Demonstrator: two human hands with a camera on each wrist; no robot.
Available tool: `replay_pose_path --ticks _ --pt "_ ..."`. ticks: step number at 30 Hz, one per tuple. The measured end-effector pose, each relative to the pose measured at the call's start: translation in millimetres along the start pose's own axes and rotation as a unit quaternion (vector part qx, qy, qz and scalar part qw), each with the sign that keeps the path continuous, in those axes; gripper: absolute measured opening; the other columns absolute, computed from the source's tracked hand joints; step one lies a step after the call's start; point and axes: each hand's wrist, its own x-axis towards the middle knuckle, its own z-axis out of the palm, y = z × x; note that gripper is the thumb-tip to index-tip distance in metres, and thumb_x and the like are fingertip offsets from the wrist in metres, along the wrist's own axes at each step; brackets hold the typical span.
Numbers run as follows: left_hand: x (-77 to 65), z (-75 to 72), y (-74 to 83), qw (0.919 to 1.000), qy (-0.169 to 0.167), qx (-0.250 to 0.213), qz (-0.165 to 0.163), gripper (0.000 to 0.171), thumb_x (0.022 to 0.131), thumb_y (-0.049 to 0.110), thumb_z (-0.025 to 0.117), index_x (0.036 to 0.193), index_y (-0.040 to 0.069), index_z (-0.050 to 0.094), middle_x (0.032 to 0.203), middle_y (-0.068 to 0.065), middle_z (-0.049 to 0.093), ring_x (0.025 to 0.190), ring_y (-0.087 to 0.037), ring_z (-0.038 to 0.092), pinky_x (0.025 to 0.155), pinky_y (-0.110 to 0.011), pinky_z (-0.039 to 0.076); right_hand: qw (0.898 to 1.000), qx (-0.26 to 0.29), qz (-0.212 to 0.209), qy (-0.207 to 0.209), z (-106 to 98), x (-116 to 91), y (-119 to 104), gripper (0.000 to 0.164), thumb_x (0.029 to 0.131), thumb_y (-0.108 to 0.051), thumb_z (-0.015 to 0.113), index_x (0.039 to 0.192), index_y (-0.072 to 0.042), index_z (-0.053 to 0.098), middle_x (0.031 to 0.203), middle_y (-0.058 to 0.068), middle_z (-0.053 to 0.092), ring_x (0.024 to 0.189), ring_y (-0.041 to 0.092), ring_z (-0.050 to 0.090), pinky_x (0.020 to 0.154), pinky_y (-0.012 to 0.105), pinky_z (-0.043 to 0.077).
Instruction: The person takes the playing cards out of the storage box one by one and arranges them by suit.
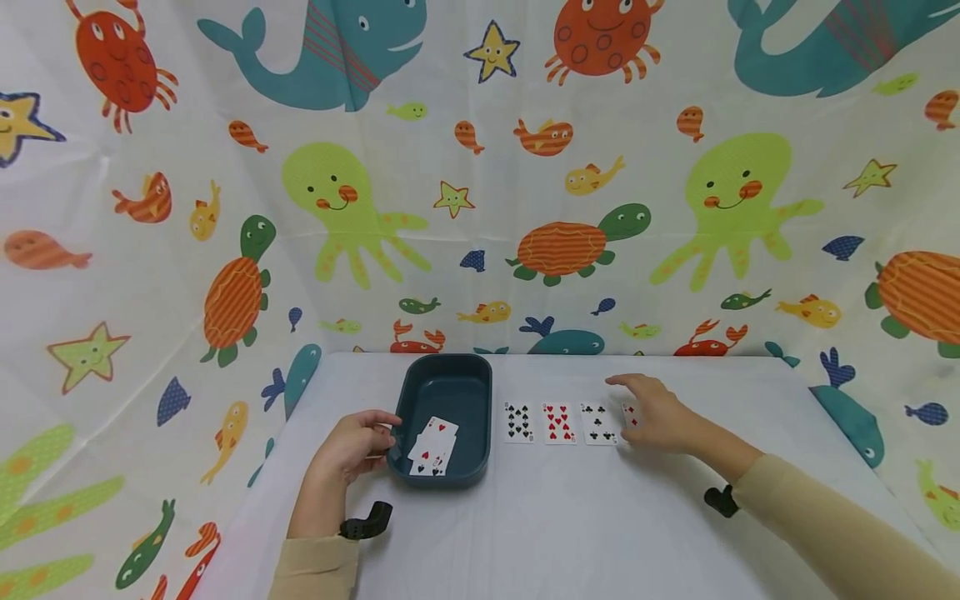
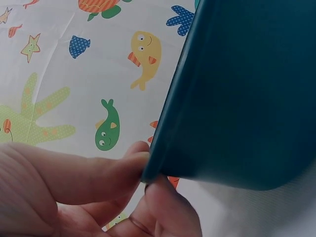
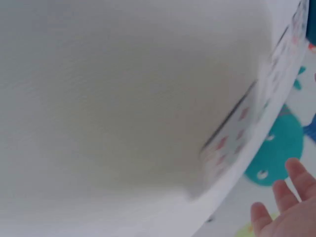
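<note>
My left hand (image 1: 352, 446) pinches the near left rim of a dark teal plastic tub (image 1: 453, 396). In the left wrist view, the thumb and fingers of this hand (image 2: 98, 190) grip the tub's edge (image 2: 237, 98). A few playing cards (image 1: 435, 446) lie overlapping, face up, inside it. My right hand (image 1: 663, 417) is over the rightmost card (image 1: 630, 414) of a face-up row, partly hiding that red diamond card. Its fingers are spread and hold nothing; the right wrist view has the hand (image 3: 291, 215) apart from the diamond card (image 3: 229, 138).
Between tub and right hand, the row includes a black spade card (image 1: 519, 423), a red heart card (image 1: 560, 423) and a black club card (image 1: 599, 424). All lie on a white-covered table (image 1: 570, 533). A sea-animal printed curtain (image 1: 480, 167) hangs behind and at the sides.
</note>
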Motion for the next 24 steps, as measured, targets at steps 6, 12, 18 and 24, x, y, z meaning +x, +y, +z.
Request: replay_pose_path --ticks 6,12,18,24 --pt "-1.2 -0.7 0.9 1.0000 0.005 0.002 -0.002 0.036 0.101 0.002 0.061 0.136 0.002 0.068 0.099 -0.010 0.062 0.081 -0.024 0.060 0.073 -0.032 0.058 0.999 -0.015 -0.028 0.018 6 12 -33 0.090 0.080 -0.021 0.092 0.158 -0.019 0.047 0.166 0.011 0.047 0.152 0.043 0.040 0.116 0.079 0.034" --pt "-3.2 3.1 0.8 1.0000 0.009 0.005 0.001 0.035 0.101 0.002 0.061 0.135 0.002 0.068 0.098 -0.010 0.061 0.081 -0.024 0.059 0.072 -0.031 0.058 0.998 -0.009 -0.056 0.022 14 24 -71 0.093 0.080 -0.025 0.092 0.160 -0.022 0.044 0.167 0.009 0.045 0.154 0.041 0.039 0.117 0.076 0.035" --pt "-4.1 2.9 1.6 0.9999 0.012 0.007 0.000 0.035 0.101 0.003 0.062 0.135 0.003 0.068 0.097 -0.010 0.062 0.080 -0.024 0.059 0.072 -0.032 0.058 0.994 0.023 -0.100 0.025 28 38 -116 0.097 0.080 -0.024 0.093 0.162 -0.024 0.041 0.169 0.006 0.043 0.157 0.036 0.035 0.121 0.074 0.031" --pt "-3.8 0.8 2.3 0.9999 0.009 0.004 -0.001 0.034 0.101 0.002 0.061 0.134 0.004 0.069 0.098 -0.010 0.061 0.081 -0.024 0.060 0.072 -0.031 0.057 0.991 0.056 -0.122 0.016 47 46 -159 0.099 0.080 -0.031 0.094 0.163 -0.027 0.039 0.171 0.003 0.040 0.159 0.033 0.032 0.123 0.071 0.029"
